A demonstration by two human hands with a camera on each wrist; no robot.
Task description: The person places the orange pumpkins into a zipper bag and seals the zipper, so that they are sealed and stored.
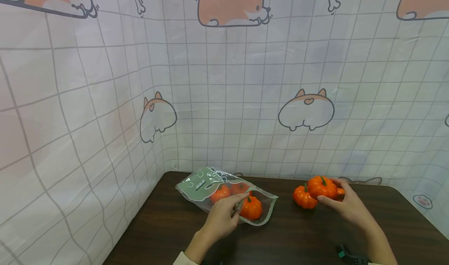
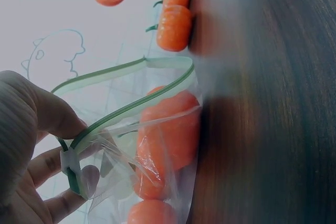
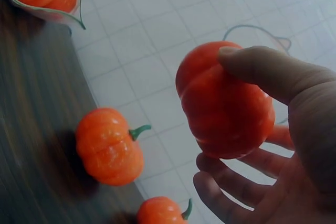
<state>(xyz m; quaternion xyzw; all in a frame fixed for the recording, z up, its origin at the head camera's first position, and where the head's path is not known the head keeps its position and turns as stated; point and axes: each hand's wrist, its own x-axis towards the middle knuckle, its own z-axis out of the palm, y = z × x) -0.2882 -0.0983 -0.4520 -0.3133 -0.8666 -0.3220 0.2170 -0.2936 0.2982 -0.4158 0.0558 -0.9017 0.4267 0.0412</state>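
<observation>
A clear zip bag (image 1: 200,184) with a green print and a green zip edge lies on the table, its mouth spread apart towards the right. Several small orange pumpkins (image 2: 169,129) are inside it. My left hand (image 1: 221,218) pinches the zip edge beside the white slider (image 2: 70,160). Over on the right, my right hand (image 1: 350,204) holds another orange pumpkin (image 3: 226,100) in the air, thumb on one side and fingers on the other. Two more pumpkins with green stems, a nearer one (image 3: 110,147) and a farther one (image 3: 161,211), rest on the table below that hand.
The dark wooden table (image 1: 280,241) meets a white gridded cloth (image 1: 224,101) with cartoon dogs at its back and left sides. A dark strap with a green part (image 1: 350,255) shows by the right wrist.
</observation>
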